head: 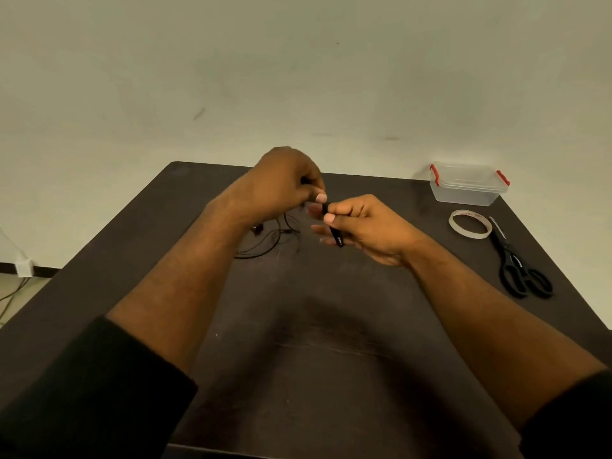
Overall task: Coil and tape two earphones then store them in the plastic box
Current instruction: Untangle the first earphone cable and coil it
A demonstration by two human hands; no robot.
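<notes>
Both hands are raised over the middle of the dark table [331, 326]. My right hand [367, 226] grips a black coiled earphone bundle [337, 236] between thumb and fingers. My left hand [284, 183] pinches a thin black cable just beside the top of that bundle. A second black earphone [265, 241] lies loose on the table below my left hand, its cable in untidy loops. The clear plastic box [467, 190] with red clips stands closed at the table's far right corner.
A roll of tape [469, 224] lies flat in front of the box. Black scissors [516, 263] lie near the right edge, handles toward me. A pale wall stands behind the table; cables run on the floor at far left.
</notes>
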